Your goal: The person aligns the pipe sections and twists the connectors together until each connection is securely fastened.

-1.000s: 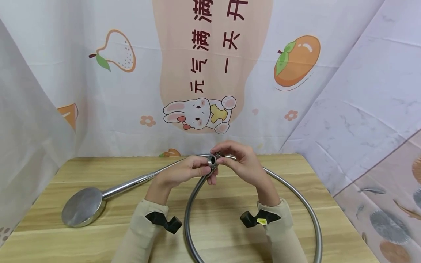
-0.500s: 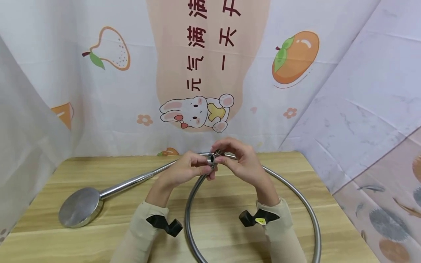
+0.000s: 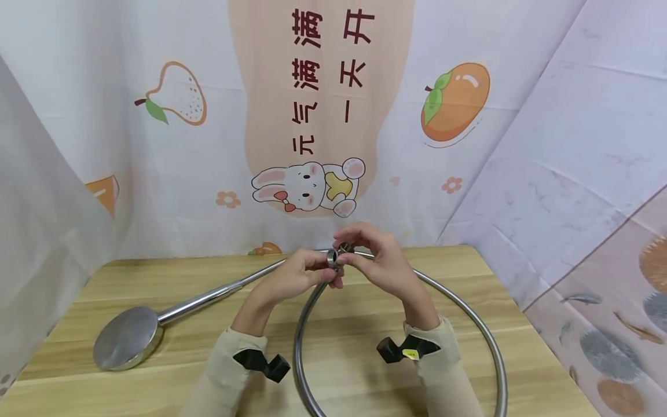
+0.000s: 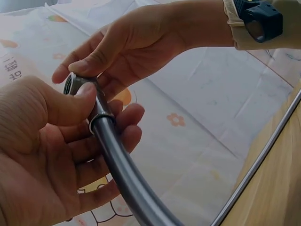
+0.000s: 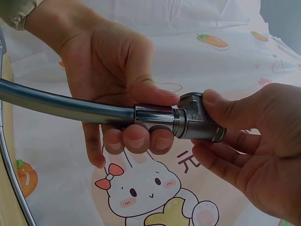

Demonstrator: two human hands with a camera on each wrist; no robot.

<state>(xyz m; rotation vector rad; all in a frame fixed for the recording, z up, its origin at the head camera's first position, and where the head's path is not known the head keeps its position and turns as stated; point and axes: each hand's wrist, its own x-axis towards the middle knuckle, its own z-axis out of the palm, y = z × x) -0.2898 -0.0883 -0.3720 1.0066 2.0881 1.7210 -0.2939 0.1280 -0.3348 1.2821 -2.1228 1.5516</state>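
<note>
A grey metal tee fitting (image 5: 197, 123) with round openings sits at the end of a steel shower hose (image 3: 490, 341), against the hose's shiny end nut (image 5: 154, 116). My left hand (image 3: 292, 277) holds this nut between thumb and curled fingers. The thumb and fingers of my right hand (image 3: 388, 265) pinch the fitting from the other side. Threads show in the fitting's near opening in the left wrist view, and a narrow band of thread is visible beside the nut in the right wrist view. How tightly the two parts are joined, I cannot tell.
A round metal shower head (image 3: 127, 339) lies at the left of the wooden table (image 3: 208, 362), its handle (image 3: 200, 298) joined to the hose. The hose loops across the table towards the right and front. A printed cloth (image 3: 182, 168) hangs behind the table.
Both hands keep their grip on the nut and fitting. The fitting has turned slightly, so its round opening looks narrower. The head view has shifted a little.
</note>
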